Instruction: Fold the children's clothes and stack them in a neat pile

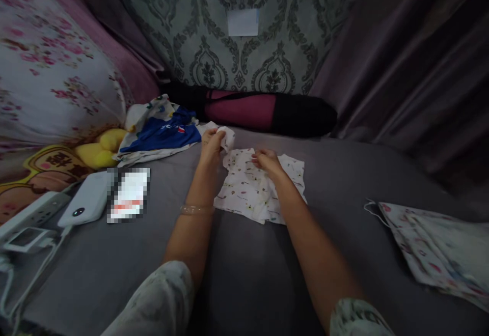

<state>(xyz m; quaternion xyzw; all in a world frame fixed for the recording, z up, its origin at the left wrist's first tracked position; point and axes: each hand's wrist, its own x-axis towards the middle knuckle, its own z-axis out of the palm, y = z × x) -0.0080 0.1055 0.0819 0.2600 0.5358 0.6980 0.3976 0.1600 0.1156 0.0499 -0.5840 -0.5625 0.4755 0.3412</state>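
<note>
A small white shirt (244, 191) with tiny coloured prints lies spread on the grey bed sheet. At its upper left, my left hand (212, 143) is closed on a raised, bunched part of the white cloth, perhaps a sleeve. My right hand (267, 162) is over the upper right of the shirt, its fingers pinched together at the fabric. The exact grip of the right fingertips is partly hidden. My right forearm covers some of the shirt's right side.
Left are a pile of clothes with a blue garment (164, 131), a yellow plush toy (101, 148), a blurred-out phone (129, 195), a white power bank (88, 199) and a power strip (34, 216). A black and maroon bag (244, 111) lies behind; folded printed cloth (431, 247) lies right.
</note>
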